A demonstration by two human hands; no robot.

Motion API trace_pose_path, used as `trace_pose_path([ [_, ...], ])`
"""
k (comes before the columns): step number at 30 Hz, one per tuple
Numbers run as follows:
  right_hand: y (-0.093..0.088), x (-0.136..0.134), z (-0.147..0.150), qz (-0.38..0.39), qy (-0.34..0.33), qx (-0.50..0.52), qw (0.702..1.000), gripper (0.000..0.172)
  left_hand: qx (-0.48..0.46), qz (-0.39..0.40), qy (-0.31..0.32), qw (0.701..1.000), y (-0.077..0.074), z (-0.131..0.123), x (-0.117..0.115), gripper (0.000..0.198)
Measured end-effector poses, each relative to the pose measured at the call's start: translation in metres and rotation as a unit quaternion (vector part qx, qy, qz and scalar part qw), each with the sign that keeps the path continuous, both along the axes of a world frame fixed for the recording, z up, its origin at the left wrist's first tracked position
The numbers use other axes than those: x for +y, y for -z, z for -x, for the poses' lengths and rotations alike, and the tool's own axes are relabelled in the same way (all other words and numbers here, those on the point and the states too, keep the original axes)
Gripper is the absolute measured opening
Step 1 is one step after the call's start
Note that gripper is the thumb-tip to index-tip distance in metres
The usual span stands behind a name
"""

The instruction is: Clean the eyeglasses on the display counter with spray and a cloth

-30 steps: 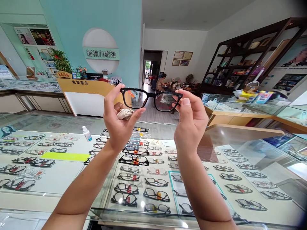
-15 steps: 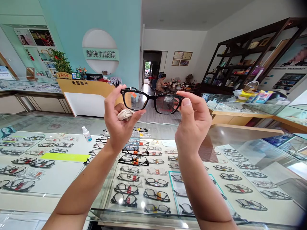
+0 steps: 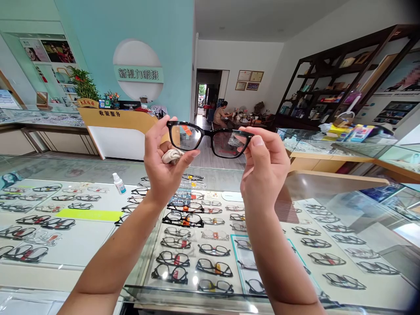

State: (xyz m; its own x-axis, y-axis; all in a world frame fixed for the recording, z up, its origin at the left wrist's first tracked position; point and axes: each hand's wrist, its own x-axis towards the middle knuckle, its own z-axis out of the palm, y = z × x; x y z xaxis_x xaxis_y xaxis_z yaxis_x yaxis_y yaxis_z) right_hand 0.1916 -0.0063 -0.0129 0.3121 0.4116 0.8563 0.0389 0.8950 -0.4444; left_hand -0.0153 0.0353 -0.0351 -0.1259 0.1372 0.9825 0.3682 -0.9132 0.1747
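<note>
A pair of black-framed eyeglasses (image 3: 206, 132) is held up between my two hands, above the glass display counter. At its left end my left hand (image 3: 166, 157) grips the frame with the fingers behind and the thumb below the lens. A crumpled white cloth (image 3: 172, 156) is tucked in that same palm. My right hand (image 3: 265, 162) pinches the frame's right end between thumb and fingers. Both lenses face across the room, and the temples are mostly hidden behind the fingers.
Rows of eyeglasses (image 3: 215, 267) lie inside the glass counter (image 3: 183, 294) below. A small white spray bottle (image 3: 119, 183) stands on it at left. Beyond are a reception desk (image 3: 118, 140), a side display case (image 3: 328, 151) and a seated person (image 3: 220, 114).
The eyeglasses have tilted slightly, so their upper rim shows differently. Both hands have shifted a little to the right, still holding the frame.
</note>
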Motion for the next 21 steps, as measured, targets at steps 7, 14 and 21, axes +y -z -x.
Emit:
trace_pose_path([
  [7,-0.0043,-0.0027,0.0007,0.033,-0.062,0.029,0.997,0.023,0.003,0.0,0.005,1.0,0.001,-0.0016,0.0012,0.096],
  [14,-0.0059,-0.0022,0.002,0.02,-0.076,0.033,0.996,0.019,0.015,-0.01,0.018,1.0,0.0006,-0.0003,0.002,0.094],
  [21,-0.0071,-0.0027,0.0028,0.026,-0.068,0.036,0.997,0.021,0.024,-0.005,0.016,1.0,0.0027,0.0021,0.0046,0.096],
])
